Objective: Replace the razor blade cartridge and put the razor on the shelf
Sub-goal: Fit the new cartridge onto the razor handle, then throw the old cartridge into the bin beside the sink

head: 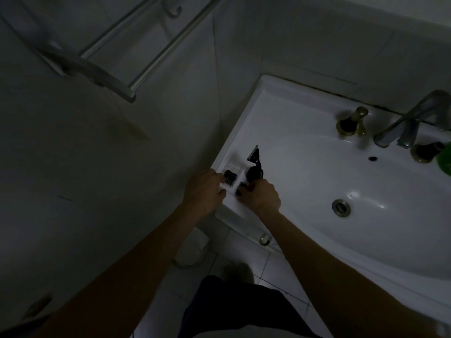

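Observation:
A black razor [255, 161] lies on the left rim of the white sink [280, 113], its blade head pointing away from me. Beside it sits a white cartridge tray [233, 176] with dark cartridges in its slots. My left hand [205, 191] rests on the tray's left edge, fingers touching it near a dark cartridge [229, 177]. My right hand [261, 196] has its fingers closed around another dark cartridge [240, 189] at the tray's near end. The room is dim and small details are hard to tell.
A metal towel rack shelf [102, 67] is mounted on the left wall, high up. A chrome tap [410, 123] with two brass-coloured handles stands at the sink's back. A green object [445, 159] shows at the right edge. The drain [341, 207] lies in the basin.

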{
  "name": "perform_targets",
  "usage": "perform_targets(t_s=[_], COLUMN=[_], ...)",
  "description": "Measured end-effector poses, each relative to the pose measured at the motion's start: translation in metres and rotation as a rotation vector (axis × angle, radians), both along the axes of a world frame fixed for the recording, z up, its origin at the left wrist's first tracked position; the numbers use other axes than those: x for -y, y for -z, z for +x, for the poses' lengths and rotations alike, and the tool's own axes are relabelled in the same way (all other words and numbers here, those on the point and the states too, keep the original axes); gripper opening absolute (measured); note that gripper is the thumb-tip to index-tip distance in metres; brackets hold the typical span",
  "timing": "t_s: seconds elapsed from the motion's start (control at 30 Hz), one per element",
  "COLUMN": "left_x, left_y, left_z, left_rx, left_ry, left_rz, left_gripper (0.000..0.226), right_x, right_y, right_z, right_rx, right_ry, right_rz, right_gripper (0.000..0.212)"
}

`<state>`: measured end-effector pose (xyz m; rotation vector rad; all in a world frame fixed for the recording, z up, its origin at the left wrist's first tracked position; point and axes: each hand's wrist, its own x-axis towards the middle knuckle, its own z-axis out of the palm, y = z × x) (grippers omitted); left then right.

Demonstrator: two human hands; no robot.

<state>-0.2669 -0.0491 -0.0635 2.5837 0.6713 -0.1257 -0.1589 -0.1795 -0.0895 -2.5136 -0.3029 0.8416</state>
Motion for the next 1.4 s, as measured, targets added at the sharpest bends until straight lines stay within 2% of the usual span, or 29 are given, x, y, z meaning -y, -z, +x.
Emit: perform_targets(t_s=[0.13,0.3,0.37,0.47,0.57,0.7,0.8,0.93,1.07,1.4], left_x=[0.002,0.004,0.005,0.004,0.004,-0.001,-0.006,-0.005,0.0,0.0], left_y=[0.001,0.002,0.002,0.002,0.003,0.002,0.005,0.017,0.033,0.055], left_z=[-0.006,-0.015,-0.019,-0.03,-0.052,-0.094,-0.131,-0.17,-0.202,-0.24], left_rx=[0.026,0.053,0.06,0.069,0.08,0.095,0.044,0.023,0.005,-0.018], left_ry=[-0.013,-0.073,-0.082,-0.095,-0.113,-0.131,-0.164,-0.215,-0.307,-0.457], left_rz=[0.003,0.012,0.026,0.065,0.098,0.085,0.145,0.165,0.128,0.124], left_gripper=[0.034,0.029,0.03,0.044,0.057,0.052,0.041,0.043,0.046,0.045], right_x=[0.001,0.007,0.009,0.007,-0.003,-0.024,-0.034,-0.053,-0.06,-0.082], right_y=[0.001,-0.003,-0.008,-0.015,-0.016,-0.014,-0.013,0.01,0.01,0.017], right_z=[-0.001,-0.001,-0.005,-0.018,-0.037,-0.069,-0.093,-0.122,-0.148,-0.182], right_rx=[-0.024,-0.05,-0.043,-0.038,-0.032,-0.089,-0.133,-0.189,-0.231,-0.231], right_ry=[0.044,0.086,0.035,-0.122,-0.218,-0.383,-0.469,-0.557,-0.652,-0.766], right_rz=[0.029,0.169,0.235,0.277,0.282,0.26,0.239,0.211,0.161,0.093], right_gripper=[0.029,0.033,0.035,0.018,0.021,0.017,0.029,0.042,0.03,0.03])
